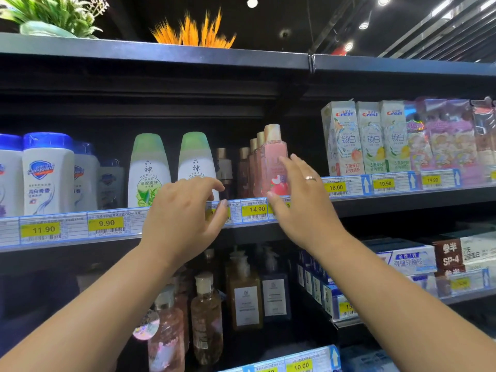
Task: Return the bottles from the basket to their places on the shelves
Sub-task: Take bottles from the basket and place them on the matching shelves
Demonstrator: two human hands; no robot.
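Observation:
A pink bottle (274, 162) with a gold cap stands at the front of a row of like bottles on the upper shelf (402, 196). My right hand (303, 200) is open just in front and to the right of it, fingers spread, not clearly touching it. My left hand (185, 216) hovers at the shelf edge with fingers loosely curled and nothing in them, in front of a white bottle with a green cap (197, 157). A second such bottle (149, 167) stands to its left. The basket is out of view.
White bottles with blue caps (48, 173) fill the shelf's left end, toothpaste boxes (370, 138) the right. The lower shelf holds pump bottles (244, 291) and clear pink bottles (166, 331). Price tags (256, 209) line the shelf edges. Plants (193, 30) sit on top.

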